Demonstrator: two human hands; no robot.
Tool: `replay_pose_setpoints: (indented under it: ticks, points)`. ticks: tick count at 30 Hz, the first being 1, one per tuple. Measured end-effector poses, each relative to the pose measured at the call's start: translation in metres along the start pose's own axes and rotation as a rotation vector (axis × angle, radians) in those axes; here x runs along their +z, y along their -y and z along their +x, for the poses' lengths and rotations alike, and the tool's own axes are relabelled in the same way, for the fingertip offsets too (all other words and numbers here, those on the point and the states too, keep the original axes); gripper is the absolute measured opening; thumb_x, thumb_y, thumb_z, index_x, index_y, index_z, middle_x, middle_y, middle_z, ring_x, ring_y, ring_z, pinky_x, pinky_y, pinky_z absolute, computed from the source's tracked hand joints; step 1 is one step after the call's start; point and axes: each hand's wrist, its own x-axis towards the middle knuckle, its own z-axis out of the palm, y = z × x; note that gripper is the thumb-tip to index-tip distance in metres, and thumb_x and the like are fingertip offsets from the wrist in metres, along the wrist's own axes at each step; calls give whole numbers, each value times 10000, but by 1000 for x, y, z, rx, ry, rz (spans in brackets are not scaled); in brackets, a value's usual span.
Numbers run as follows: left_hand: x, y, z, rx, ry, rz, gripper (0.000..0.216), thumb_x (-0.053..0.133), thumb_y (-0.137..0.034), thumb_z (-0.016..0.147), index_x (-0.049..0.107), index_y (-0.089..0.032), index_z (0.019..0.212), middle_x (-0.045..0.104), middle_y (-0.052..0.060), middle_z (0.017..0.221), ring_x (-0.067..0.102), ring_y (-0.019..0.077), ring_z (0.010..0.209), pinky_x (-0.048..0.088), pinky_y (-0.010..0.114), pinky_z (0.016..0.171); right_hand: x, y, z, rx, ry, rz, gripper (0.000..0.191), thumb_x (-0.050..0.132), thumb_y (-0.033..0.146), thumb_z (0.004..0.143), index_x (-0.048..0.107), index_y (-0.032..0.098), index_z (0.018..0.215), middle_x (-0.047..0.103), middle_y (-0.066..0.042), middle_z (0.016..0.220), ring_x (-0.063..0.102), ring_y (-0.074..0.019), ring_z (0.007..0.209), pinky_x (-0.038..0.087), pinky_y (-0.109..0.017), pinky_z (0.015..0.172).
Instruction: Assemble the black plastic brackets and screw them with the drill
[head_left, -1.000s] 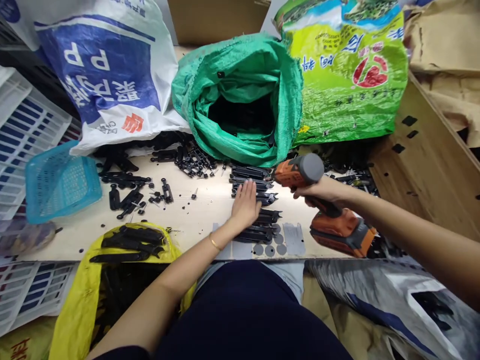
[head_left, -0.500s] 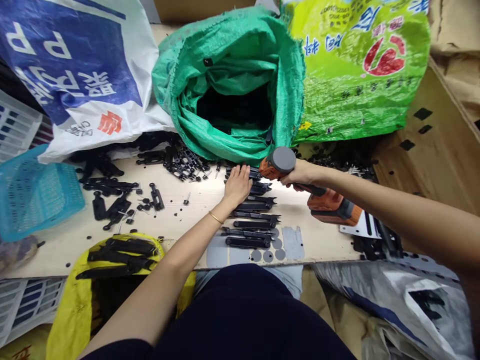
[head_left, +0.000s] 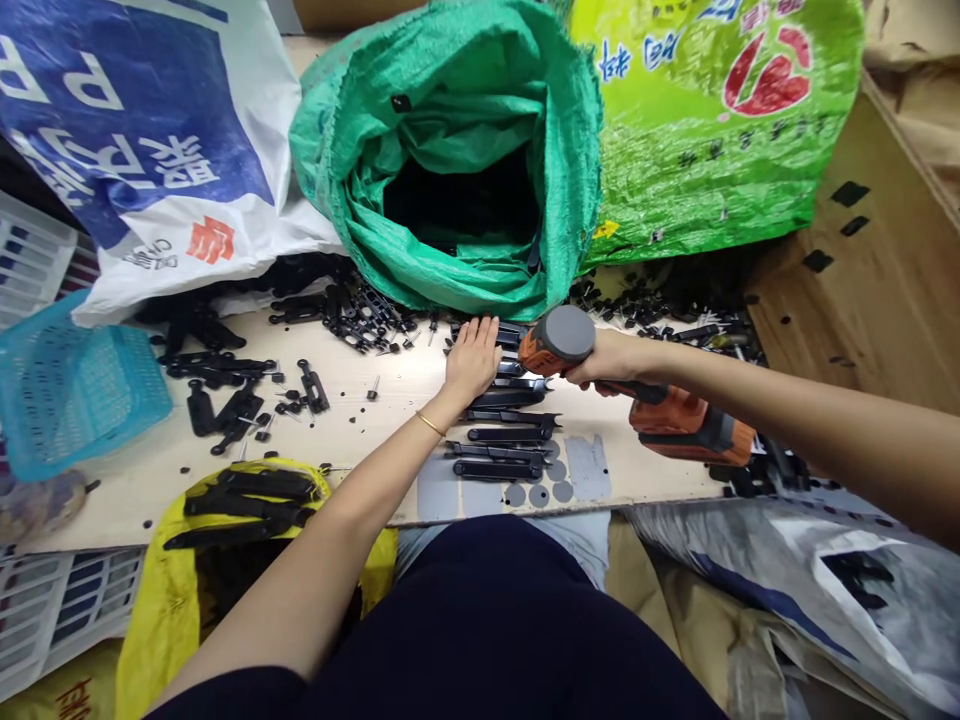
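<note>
My left hand lies palm down with its fingers stretched out, on the far end of a row of black plastic arm-shaped parts. These long, slim parts lie crosswise, one behind another, down the middle of the bench. In my right hand is an orange and black cordless drill, its rounded grey back end facing up. The drill's front is hidden beneath its body, just right of my left fingertips, so I cannot tell whether it touches a part. Its battery points to the right.
An open green sack stands behind the row, between a white-blue sack and a lime-green sack. Loose black parts and screws lie left. A blue basket, a yellow sack and a wooden panel flank the bench.
The drill has come slightly toward me, and its battery has swung a little to the right. My left hand stays on the parts. The whole view has shifted slightly.
</note>
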Motion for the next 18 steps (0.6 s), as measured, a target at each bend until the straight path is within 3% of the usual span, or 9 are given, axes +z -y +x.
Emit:
replay_pose_setpoints:
  ticks: [5, 9, 14, 18]
  points:
    - [0, 4, 4, 39, 14, -11, 547, 204, -279, 948, 283, -68, 1447, 349, 129, 1482, 290, 257, 1380, 183, 400, 1152, 5, 10, 6, 0, -43, -74, 358, 692, 142, 620, 626, 109, 970, 536, 16, 523, 479, -95, 379, 407, -222, 355]
    - [-5, 5, 4, 69, 56, -19, 561, 242, -287, 939, 277, -47, 1445, 328, 136, 1493, 278, 258, 1387, 177, 392, 1158, 13, -3, -10, -29, -49, -23, 350, 690, 123, 601, 627, 101, 945, 557, 8, 554, 507, -97, 398, 424, -215, 366]
    - [-13, -3, -24, 44, 20, -14, 589, 299, -400, 931, 292, -123, 1451, 215, 98, 1544, 153, 291, 1429, 126, 476, 1161, 22, -28, -46, -13, -54, 129, 355, 685, 148, 616, 625, 125, 965, 563, 18, 578, 499, -83, 392, 425, -208, 368]
    - [-5, -10, -46, 32, 55, 15, 576, 315, -432, 929, 304, -187, 1450, 207, 100, 1545, 206, 303, 1413, 139, 532, 1136, 26, -34, -52, 11, -28, 118, 422, 672, 160, 626, 615, 135, 1044, 550, 31, 545, 499, -90, 382, 419, -208, 367]
